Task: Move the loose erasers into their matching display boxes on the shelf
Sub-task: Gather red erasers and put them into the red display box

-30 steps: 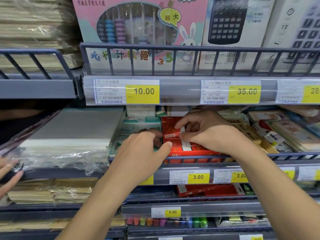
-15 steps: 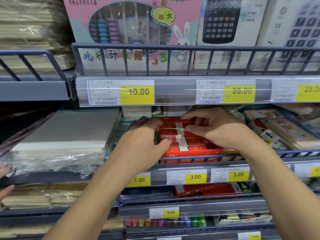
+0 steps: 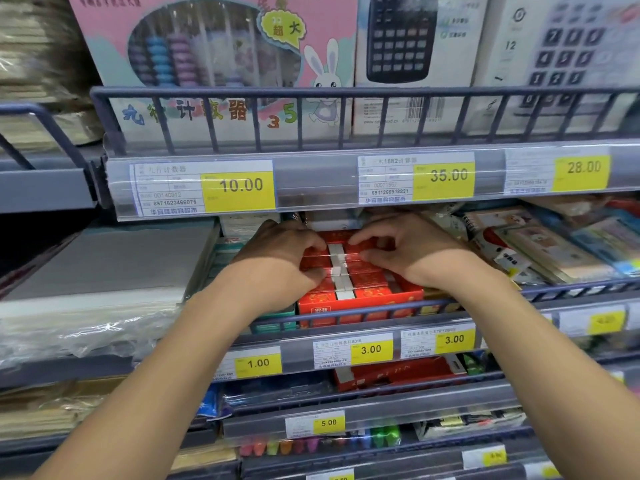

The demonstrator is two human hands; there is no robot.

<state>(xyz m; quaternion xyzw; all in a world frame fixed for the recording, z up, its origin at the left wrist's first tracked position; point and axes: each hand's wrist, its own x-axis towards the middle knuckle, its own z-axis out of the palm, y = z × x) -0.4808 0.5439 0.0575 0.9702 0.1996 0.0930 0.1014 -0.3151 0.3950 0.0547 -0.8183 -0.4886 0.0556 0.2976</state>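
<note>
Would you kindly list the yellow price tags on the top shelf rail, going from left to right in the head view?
10.00 tag → 35.00 tag → 28.00 tag.

Both hands reach under the upper shelf rail into a red display box [image 3: 360, 299] on the middle shelf. The left hand [image 3: 277, 252] rests on the left row of red-wrapped erasers [image 3: 367, 277], fingers curled over their tops. The right hand [image 3: 412, 251] rests on the right row, fingertips touching the erasers near the white strip down the centre. The box sits behind a wire rail [image 3: 346, 311]. A price label reading 3.00 [image 3: 370, 349] is mounted below it. An abacus box [image 3: 214, 60] and a calculator box [image 3: 412, 57] stand on the shelf above. A stack of wrapped paper [image 3: 104, 271] lies left of the box.
</note>
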